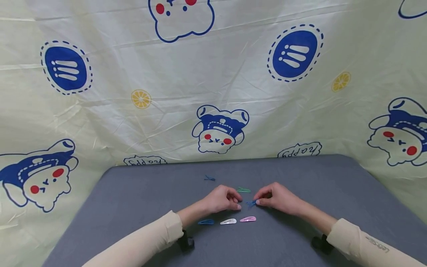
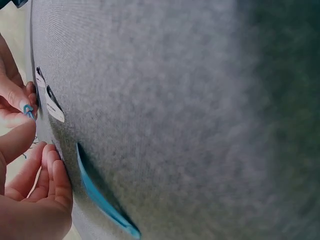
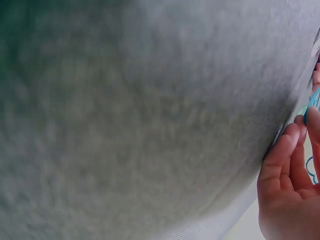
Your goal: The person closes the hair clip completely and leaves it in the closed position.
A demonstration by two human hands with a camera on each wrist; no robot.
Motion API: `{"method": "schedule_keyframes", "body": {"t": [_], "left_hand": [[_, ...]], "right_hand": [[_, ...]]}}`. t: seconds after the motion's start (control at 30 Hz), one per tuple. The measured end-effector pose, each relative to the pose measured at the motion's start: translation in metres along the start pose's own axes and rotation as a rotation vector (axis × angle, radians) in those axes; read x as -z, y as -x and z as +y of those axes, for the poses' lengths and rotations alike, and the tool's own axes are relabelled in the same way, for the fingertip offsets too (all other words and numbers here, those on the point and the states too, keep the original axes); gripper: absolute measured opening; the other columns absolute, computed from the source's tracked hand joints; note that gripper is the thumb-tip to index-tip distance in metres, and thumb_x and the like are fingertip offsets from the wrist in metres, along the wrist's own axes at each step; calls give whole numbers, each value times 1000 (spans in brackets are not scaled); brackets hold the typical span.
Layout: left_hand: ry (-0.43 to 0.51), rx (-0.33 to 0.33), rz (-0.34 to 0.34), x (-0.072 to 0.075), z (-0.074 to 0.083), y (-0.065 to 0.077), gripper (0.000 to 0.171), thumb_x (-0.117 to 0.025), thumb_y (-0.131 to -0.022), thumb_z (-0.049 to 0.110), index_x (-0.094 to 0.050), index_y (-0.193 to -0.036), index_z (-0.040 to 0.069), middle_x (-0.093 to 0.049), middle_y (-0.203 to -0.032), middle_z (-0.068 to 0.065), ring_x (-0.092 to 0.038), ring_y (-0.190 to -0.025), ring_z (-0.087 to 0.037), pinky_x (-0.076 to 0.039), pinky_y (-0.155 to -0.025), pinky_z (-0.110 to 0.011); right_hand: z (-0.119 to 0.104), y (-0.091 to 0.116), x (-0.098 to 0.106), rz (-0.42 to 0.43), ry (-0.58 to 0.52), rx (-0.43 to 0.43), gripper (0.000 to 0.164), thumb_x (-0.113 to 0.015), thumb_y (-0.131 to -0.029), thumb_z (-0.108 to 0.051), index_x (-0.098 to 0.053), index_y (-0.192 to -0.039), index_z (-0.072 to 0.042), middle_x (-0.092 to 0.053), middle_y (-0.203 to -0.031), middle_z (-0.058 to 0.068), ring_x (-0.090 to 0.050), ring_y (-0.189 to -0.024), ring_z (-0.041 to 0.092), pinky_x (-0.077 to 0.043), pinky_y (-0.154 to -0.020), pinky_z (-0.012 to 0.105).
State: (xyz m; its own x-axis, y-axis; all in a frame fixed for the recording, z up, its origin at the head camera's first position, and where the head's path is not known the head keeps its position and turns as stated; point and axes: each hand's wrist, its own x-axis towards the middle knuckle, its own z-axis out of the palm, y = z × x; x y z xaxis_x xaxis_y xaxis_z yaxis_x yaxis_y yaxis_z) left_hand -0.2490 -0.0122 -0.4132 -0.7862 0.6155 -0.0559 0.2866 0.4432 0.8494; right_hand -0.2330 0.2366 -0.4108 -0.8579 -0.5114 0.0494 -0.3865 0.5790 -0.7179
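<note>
Held blue clip: it is at my right fingertips, in the space between my two hands, low over the grey table [image 1: 150, 193]; whether it touches the cloth I cannot tell.
Lie of the clip: the held blue clip [image 1: 251, 203] sticks out leftward from my pinch; its long axis runs roughly sideways, free end towards my left hand [image 1: 221, 199].
Nearer hand: my right hand [image 1: 279, 199], in contact; my left is just beside, across a narrow gap.
Right fingers: thumb and forefinger pinched narrow on the clip.
Left fingers: loosely bent, thumb a little apart from them; I see nothing between.
Clip's look: small, slim, plain blue; its free end looks splayed like a fork; the rest hides behind my fingertips.
Green clip: the green clip [image 1: 244, 190] lies just beyond, also between my hands.
Near row: a flat blue clip [image 1: 205, 221], a white clip [image 1: 228, 221] and a pink clip [image 1: 248, 219], closer to me.
</note>
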Motion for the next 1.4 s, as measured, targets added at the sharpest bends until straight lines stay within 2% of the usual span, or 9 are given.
{"method": "schedule_keyframes", "body": {"t": [0.17,0.4,0.6,0.97,1.23,1.4], "left_hand": [[9,-25,4,3,0,6,20,-76,-85,7,-72,-103,0,-63,-82,2,-55,-73,-9,-43,-62,-20],[-16,-53,29,5,0,14,21,-75,-87,10,-71,-106,2,-63,-84,3,-56,-76,-11,-45,-63,-22],[-27,-61,69,6,0,19,22,-75,-87,10,-71,-108,4,-64,-85,4,-57,-78,-11,-47,-63,-23],[-6,-74,134,14,5,27,22,-73,-89,10,-71,-110,4,-64,-87,4,-58,-83,-14,-47,-66,-28],[-3,-84,148,20,11,41,24,-72,-90,12,-70,-113,6,-65,-90,5,-59,-87,-13,-48,-77,-30],[-34,-87,158,24,17,50,22,-72,-90,13,-71,-112,10,-64,-90,6,-59,-87,-14,-49,-77,-30]], "right_hand": [[-5,4,-4,32,13,-20,7,-71,-91,-17,-76,-95,-16,-70,-90,-7,-60,-81,10,-49,-72,27],[-17,7,-11,196,67,-40,6,-72,-91,-17,-76,-95,-19,-68,-90,-10,-60,-80,10,-50,-70,28],[-30,8,-17,280,69,-29,7,-73,-90,-15,-76,-95,-19,-66,-88,-10,-58,-75,10,-48,-65,27],[-48,13,-26,366,20,-69,10,-74,-89,-14,-75,-96,-20,-65,-89,-8,-56,-75,14,-48,-64,28],[-64,18,-31,397,-5,-77,9,-73,-91,-17,-75,-99,-19,-65,-93,-8,-57,-74,14,-49,-66,28],[-72,22,-33,416,-30,-59,9,-73,-90,-18,-75,-98,-20,-66,-94,-9,-58,-75,13,-50,-67,27]]}}
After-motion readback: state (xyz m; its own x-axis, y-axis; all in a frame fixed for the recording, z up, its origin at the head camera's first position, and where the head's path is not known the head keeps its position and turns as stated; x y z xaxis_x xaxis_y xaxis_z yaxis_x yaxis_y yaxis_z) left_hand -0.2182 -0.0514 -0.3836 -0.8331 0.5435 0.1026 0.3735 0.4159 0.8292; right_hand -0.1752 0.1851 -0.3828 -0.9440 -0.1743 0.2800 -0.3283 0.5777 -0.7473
